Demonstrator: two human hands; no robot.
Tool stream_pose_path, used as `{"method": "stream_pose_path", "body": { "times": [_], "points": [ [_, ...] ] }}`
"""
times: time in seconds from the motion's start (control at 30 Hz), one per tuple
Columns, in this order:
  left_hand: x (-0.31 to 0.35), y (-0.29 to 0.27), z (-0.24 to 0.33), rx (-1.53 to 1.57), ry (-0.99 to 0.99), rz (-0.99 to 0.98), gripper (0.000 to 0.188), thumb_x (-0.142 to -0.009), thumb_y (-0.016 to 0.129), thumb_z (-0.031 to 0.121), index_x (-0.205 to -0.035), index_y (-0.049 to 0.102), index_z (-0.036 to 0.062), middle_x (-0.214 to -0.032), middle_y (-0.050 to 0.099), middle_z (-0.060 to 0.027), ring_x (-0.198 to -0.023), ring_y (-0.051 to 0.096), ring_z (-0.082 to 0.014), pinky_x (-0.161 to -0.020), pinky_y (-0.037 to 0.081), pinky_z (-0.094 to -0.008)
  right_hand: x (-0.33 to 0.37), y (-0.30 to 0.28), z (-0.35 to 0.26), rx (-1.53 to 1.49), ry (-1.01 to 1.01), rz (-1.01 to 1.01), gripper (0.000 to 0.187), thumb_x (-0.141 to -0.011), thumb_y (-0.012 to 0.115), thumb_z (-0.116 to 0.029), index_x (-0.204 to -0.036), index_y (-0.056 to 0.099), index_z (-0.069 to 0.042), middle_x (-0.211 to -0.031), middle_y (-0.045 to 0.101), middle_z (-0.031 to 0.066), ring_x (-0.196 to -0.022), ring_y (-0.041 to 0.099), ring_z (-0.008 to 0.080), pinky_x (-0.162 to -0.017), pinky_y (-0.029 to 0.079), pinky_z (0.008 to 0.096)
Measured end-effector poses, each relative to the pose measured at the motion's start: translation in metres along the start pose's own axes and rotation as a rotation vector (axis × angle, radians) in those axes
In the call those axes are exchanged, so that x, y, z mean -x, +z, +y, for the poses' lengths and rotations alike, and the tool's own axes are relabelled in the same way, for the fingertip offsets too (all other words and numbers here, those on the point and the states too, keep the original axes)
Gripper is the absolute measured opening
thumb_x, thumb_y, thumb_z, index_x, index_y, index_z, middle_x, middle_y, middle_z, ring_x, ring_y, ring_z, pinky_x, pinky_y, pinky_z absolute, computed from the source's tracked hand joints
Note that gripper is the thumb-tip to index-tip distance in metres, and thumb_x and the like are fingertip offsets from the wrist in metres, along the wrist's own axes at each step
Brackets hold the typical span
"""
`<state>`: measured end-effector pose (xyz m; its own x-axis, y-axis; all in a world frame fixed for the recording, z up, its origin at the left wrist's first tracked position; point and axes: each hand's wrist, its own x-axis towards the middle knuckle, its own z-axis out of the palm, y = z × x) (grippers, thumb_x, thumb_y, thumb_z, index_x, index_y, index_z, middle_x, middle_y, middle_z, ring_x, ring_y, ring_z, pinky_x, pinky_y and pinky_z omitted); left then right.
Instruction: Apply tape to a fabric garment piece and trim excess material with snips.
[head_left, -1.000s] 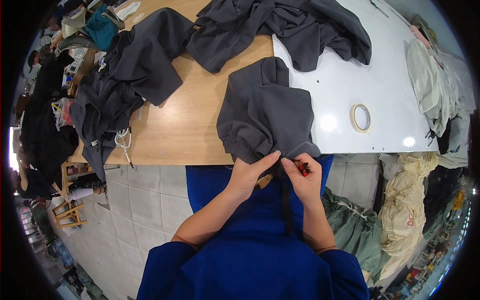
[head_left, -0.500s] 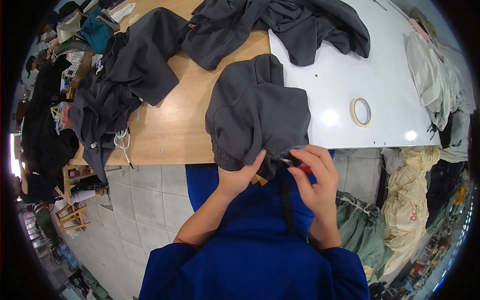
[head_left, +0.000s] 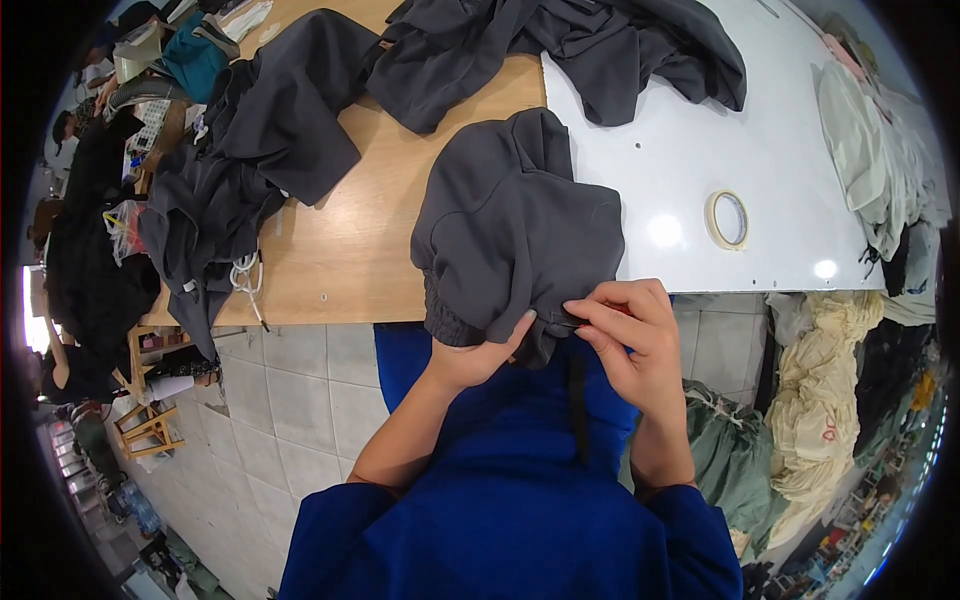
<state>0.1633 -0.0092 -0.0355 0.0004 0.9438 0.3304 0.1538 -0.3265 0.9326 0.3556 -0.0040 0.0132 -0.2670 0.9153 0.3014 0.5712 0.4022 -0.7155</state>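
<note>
A dark grey garment [head_left: 510,225] lies bunched at the table's front edge, its gathered elastic edge [head_left: 447,318] toward the left. My left hand [head_left: 467,362] grips the lower side of it, thumb on top and the fingers hidden under the cloth. At the garment's lower right, my right hand [head_left: 637,335] is closed round a small red-handled tool [head_left: 621,309] with a thin metal tip. That tip meets the fabric beside my left thumb. Fingers cover most of the tool, so its exact kind is unclear.
More dark grey garments [head_left: 290,120] lie at the left and along the back. A tape roll [head_left: 727,220] rests on the white tabletop [head_left: 680,170]. White cord [head_left: 246,275] hangs at the left front edge. Cream cloth [head_left: 820,400] and a green sack [head_left: 725,450] stand at right.
My right hand has shifted slightly left and up, closing its fingers further over the red-handled tool. Its tip is now nearer my left thumb. The left hand keeps its grip.
</note>
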Motion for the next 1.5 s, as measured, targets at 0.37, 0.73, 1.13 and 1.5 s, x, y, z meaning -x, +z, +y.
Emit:
{"method": "stream_pose_path", "body": {
  "times": [0.37,0.73,1.13,1.5],
  "points": [
    [0.000,0.001,0.003,0.035,-0.040,0.018,0.024,-0.074,0.070,0.000,-0.098,0.065,-0.0014,-0.098,0.065,-0.0091,-0.089,0.062,-0.0179,-0.082,0.047,-0.0280,0.000,0.006,0.003,-0.085,-0.005,0.020,0.026,-0.067,0.072,-0.004,-0.091,0.072,-0.012,-0.084,0.061,0.0012,-0.076,0.050,0.0178,-0.066,0.041,0.0274],
    [0.001,0.001,0.001,0.013,0.013,0.009,0.027,-0.074,0.070,0.000,-0.100,0.064,-0.0012,-0.101,0.065,-0.0091,-0.092,0.062,-0.0193,-0.084,0.047,-0.0283,0.002,0.012,0.004,-0.099,0.020,0.059,0.022,-0.065,0.073,-0.005,-0.086,0.071,-0.009,-0.083,0.062,0.0010,-0.076,0.051,0.0177,-0.066,0.041,0.0274],
    [-0.026,-0.027,-0.014,0.911,-0.733,0.400,0.039,-0.088,0.060,0.015,-0.122,0.049,0.0004,-0.118,0.057,-0.0116,-0.107,0.056,-0.0210,-0.093,0.045,-0.0329,0.010,0.028,0.030,-0.470,0.400,0.148,0.045,-0.071,0.071,-0.007,-0.114,0.060,-0.008,-0.083,0.052,0.0063,-0.073,0.050,0.0194,-0.070,0.043,0.0276],
    [-0.025,-0.100,0.036,1.338,-0.407,-0.036,0.053,-0.098,0.030,0.031,-0.135,0.031,-0.0061,-0.137,0.040,-0.0218,-0.127,0.040,-0.0328,-0.106,0.030,-0.0451,-0.017,-0.003,0.073,-0.028,0.172,0.418,0.031,-0.064,0.059,0.013,-0.090,0.066,-0.004,-0.076,0.055,0.0036,-0.067,0.049,0.0133,-0.061,0.039,0.0230]
  ]
}}
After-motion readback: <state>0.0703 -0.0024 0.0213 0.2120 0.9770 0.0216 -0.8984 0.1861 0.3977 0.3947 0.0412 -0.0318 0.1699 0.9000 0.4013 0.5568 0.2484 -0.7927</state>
